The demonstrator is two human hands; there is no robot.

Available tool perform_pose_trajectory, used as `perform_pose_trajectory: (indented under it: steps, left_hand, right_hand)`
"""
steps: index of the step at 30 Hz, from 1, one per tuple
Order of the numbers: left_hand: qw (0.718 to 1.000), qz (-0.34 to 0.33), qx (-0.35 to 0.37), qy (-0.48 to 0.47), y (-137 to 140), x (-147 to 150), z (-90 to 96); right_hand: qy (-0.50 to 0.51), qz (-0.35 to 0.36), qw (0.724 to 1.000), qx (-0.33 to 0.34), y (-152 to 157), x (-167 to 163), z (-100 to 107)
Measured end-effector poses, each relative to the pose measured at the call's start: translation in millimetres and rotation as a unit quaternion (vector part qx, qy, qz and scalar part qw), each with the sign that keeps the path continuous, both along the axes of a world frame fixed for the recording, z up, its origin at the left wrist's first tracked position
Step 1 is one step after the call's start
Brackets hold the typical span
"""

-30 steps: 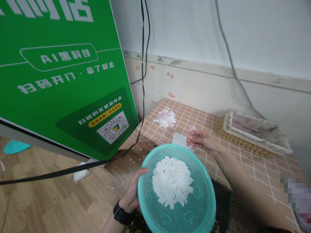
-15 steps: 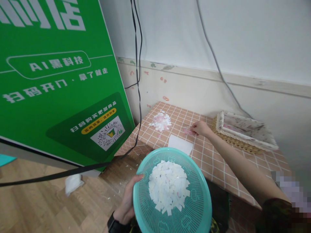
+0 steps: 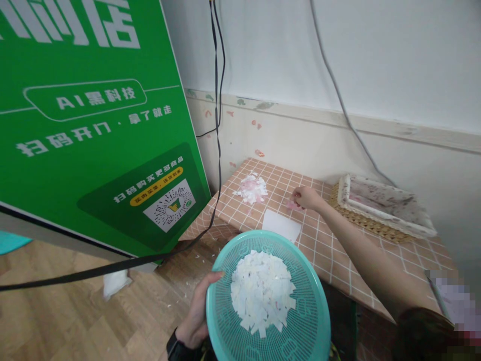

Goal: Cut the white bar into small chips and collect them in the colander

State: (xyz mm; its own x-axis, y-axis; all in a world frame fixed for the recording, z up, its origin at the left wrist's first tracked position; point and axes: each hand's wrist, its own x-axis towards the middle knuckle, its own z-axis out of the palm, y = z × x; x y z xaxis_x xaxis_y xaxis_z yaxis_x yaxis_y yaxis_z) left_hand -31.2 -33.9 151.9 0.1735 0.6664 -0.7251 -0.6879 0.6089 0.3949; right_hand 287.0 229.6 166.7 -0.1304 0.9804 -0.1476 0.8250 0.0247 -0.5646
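Observation:
My left hand [image 3: 199,308] grips the left rim of a round turquoise plastic basket [image 3: 313,306], thumb over the edge. White paper scraps [image 3: 263,291] are heaped inside it. Over the checked table, my right hand [image 3: 306,198] is closed, its curled fingertips pinching at small pink paper scraps [image 3: 292,205]; part of these is hidden by the fingers. To the left of that hand lies a pile of white and pink paper scraps [image 3: 252,188]. A white sheet of paper [image 3: 281,225] is on the table between the right hand and the basket.
A wicker basket with a cloth lining [image 3: 383,208] stands against the wall, right of my right forearm. A green sign panel [image 3: 112,125] rises at left. A black cable [image 3: 219,145] hangs before the table. A white bag [image 3: 115,283] lies on the floor.
My right hand has turned slightly, and its fingers are more curled over the pink scraps. My left hand still holds the turquoise basket. The view has shifted a little.

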Motion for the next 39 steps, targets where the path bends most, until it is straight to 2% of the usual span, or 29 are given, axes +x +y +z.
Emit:
perform_pose_trajectory:
  steps: [4, 10, 15, 19, 24, 25, 26, 27, 29, 34, 39]
  left_hand:
    - [1.000, 0.001, -0.005, 0.018, 0, 0, 0.2]
    - [1.000, 0.003, -0.011, 0.011, 0, 0, -2.7]
    - [1.000, 0.006, -0.005, 0.000, 0, -2, -3.2]
    - [1.000, 0.003, -0.006, 0.008, 0, -5, -2.5]
    - [0.999, 0.027, 0.001, 0.036, 1, -10, -4.9]
    - [0.999, 0.028, 0.006, 0.035, 1, -10, -4.9]
    - [0.999, 0.027, 0.009, 0.032, 2, -10, -4.4]
    - [0.999, 0.028, 0.014, 0.028, 2, -10, -3.5]
    - [0.999, 0.028, 0.022, 0.012, 5, -8, -0.6]
    - [0.999, 0.019, 0.043, -0.027, 10, -4, 8.2]
    - [0.997, 0.020, 0.064, -0.041, 12, 2, 14.9]
  right_hand:
    - [0.108, 0.028, 0.994, -0.010, 7, -32, -14]
    - [0.240, 0.043, 0.969, -0.033, 23, -71, -27]
    - [0.272, 0.040, 0.960, -0.045, 30, -81, -26]
    - [0.255, 0.041, 0.965, -0.037, 31, -70, -21]
    - [0.166, 0.043, 0.985, -0.021, 22, -34, -6]
    - [0.126, 0.045, 0.991, -0.006, 19, -27, -2]
    - [0.021, 0.061, 0.997, 0.037, 15, -21, 2]
    - [-0.072, 0.078, 0.992, 0.072, 11, -17, 6]
    - [-0.198, 0.111, 0.967, 0.115, 1, -11, 11]
    - [-0.272, 0.164, 0.940, 0.126, -18, -4, 20]
    - [-0.377, 0.106, 0.905, 0.166, -37, -8, 39]
